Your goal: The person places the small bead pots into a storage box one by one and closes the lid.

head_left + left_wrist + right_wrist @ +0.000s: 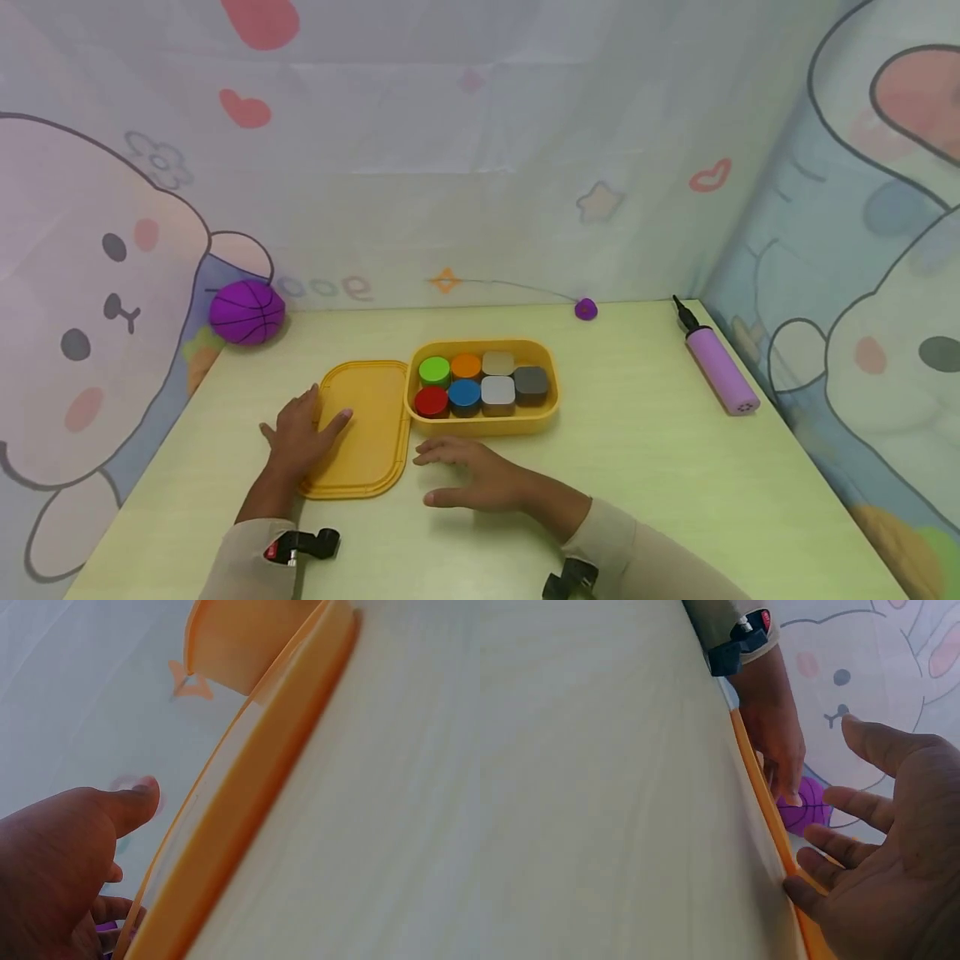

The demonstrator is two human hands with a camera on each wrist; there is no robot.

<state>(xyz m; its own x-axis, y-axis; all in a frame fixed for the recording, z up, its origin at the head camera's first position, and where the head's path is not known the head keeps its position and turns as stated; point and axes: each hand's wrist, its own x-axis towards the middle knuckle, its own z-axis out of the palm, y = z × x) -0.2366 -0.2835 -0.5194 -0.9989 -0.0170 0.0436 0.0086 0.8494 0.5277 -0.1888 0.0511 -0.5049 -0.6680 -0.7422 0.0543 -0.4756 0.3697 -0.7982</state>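
Note:
A yellow box (547, 410) sits mid-table, holding several round and square pots in green, orange, red, blue, beige and grey. Its yellow lid (371, 450) lies flat to the left of it, also seen edge-on as the lid (247, 795) and the lid (769, 810). My left hand (300, 433) rests flat on the lid's left part, fingers straight; the left hand (67, 862) shows its thumb beside the rim. My right hand (468, 479) hovers over the table just right of the lid's near corner, fingers spread, holding nothing; the right hand (877, 847) reaches toward the rim.
A purple ball (247, 312) lies at the back left by the cloth wall. A pink pump (718, 371) lies at the right edge of the table. A small purple piece (586, 309) sits at the back. Printed cloth walls enclose the table (675, 500).

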